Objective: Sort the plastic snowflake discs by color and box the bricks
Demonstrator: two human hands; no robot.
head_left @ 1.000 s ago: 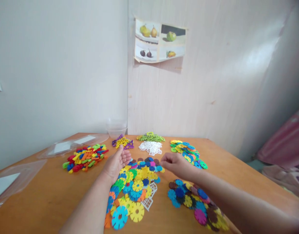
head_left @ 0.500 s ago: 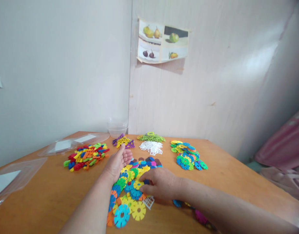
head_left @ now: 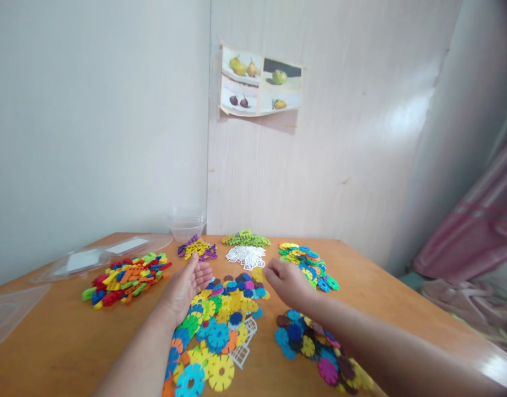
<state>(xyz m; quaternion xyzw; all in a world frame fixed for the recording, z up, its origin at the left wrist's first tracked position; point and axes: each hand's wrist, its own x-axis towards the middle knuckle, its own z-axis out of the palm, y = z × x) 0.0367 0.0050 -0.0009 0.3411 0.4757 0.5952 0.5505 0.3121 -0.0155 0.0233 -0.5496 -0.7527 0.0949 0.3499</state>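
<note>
A heap of coloured plastic snowflake discs (head_left: 220,325) lies on the wooden table (head_left: 71,336) in front of me. My left hand (head_left: 185,286) rests open on its edge at the heap's left side, palm turned towards the discs. My right hand (head_left: 286,281) hovers just past the heap's far right, fingers pinched on a yellow disc (head_left: 258,274). Under my right forearm lies a second pile of blue, purple and brown discs (head_left: 315,347).
Further piles sit behind: long coloured pieces (head_left: 123,275) at left, purple-yellow pieces (head_left: 197,249), green pieces (head_left: 245,240), white lattice pieces (head_left: 246,255), green-blue discs (head_left: 305,262). A clear bowl (head_left: 186,223) stands by the wall. Clear bags (head_left: 100,256) lie at left.
My right hand dipped into the middle heap half a second ago and has now lifted away to the right with a yellow disc. My left hand has stayed in place.
</note>
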